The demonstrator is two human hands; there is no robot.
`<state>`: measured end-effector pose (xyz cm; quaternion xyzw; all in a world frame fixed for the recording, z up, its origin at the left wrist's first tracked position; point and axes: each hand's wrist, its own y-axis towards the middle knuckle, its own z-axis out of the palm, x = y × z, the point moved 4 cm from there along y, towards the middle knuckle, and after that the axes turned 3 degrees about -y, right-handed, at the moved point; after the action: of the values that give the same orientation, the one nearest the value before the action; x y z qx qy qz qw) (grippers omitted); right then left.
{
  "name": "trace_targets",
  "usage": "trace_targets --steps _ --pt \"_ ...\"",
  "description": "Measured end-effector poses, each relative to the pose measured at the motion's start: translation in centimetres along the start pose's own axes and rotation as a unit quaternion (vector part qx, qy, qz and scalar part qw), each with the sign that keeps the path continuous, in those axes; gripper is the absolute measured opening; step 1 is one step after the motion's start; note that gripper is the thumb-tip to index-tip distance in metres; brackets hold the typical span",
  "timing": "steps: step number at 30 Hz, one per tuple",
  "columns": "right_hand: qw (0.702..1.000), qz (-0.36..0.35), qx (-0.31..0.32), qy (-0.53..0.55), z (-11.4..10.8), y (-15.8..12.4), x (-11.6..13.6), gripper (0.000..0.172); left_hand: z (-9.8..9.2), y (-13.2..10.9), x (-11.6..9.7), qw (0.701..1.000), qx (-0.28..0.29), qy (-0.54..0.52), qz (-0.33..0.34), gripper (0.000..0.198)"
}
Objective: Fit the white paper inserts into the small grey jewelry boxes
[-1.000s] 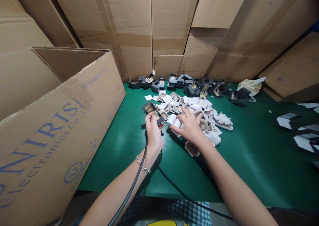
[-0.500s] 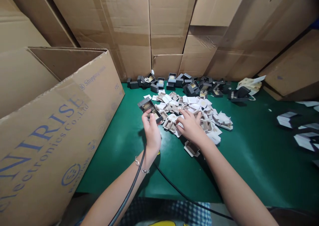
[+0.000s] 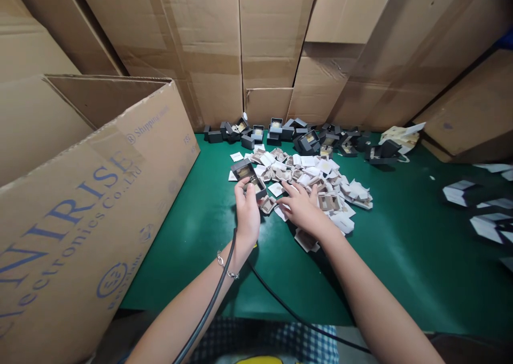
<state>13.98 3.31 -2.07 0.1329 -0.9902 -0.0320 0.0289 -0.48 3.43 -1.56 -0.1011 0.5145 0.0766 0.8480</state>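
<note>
My left hand (image 3: 247, 213) is closed round a small open dark box (image 3: 247, 175) with a tan insert, held just above the green table (image 3: 200, 246). My right hand (image 3: 301, 206) lies on the near edge of a heap of white and tan cardboard inserts (image 3: 316, 179), its fingers spread over the pieces, and nothing is plainly gripped in it. A thin bracelet sits on my left wrist. Behind the heap, several more small dark boxes (image 3: 288, 134) stand along the cardboard wall, some open.
A large open carton printed in blue (image 3: 92, 193) leans at the left. Stacked cardboard boxes (image 3: 280, 48) wall in the back and right. A black cable (image 3: 280, 305) runs across the table's near edge. White and dark folded boxes (image 3: 481, 214) lie at the far right.
My left hand has shifted the dark box slightly up and to the left and back. My right hand slid leftward over the heap's near edge, and the white rolled piece is no longer under it.
</note>
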Motion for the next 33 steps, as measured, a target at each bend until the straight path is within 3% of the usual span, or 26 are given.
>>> trace_targets --steps 6,11,15,17,20,23,25,28,33 --pt "0.997 -0.001 -0.055 0.049 -0.9 0.4 -0.4 0.015 0.1 0.2 0.6 0.999 0.037 0.015 -0.037 0.022" --pt "0.974 0.085 -0.160 0.138 -2.9 0.4 -1.7 0.014 0.3 0.4 1.6 0.994 0.076 0.023 -0.078 0.029" --pt "0.950 0.125 -0.184 0.219 -3.4 0.3 -2.2 0.012 0.4 0.4 2.2 0.990 0.093 0.045 -0.099 0.028" --pt "0.927 0.148 -0.189 0.288 -3.2 0.3 -2.5 0.012 0.4 0.4 2.1 0.990 0.094 0.053 -0.096 0.027" --pt "0.869 0.166 -0.199 0.422 -2.6 0.5 -2.8 0.015 0.6 0.2 1.8 0.989 0.101 0.059 -0.092 0.025" --pt "0.806 0.148 -0.233 0.523 -2.6 0.7 -2.6 0.022 0.6 0.1 1.7 0.988 0.107 0.074 -0.089 0.027" --pt "0.790 0.127 -0.261 0.540 -2.9 0.6 -2.1 0.027 0.6 0.1 1.7 0.987 0.109 0.089 -0.076 0.030" --pt "0.802 0.101 -0.268 0.525 -3.2 0.3 -1.4 0.027 0.5 0.1 1.9 0.985 0.122 0.113 -0.043 0.038" --pt "0.861 0.073 -0.236 0.445 -3.3 -0.1 -0.7 0.020 0.7 0.0 2.0 0.978 0.157 0.138 -0.007 0.053"
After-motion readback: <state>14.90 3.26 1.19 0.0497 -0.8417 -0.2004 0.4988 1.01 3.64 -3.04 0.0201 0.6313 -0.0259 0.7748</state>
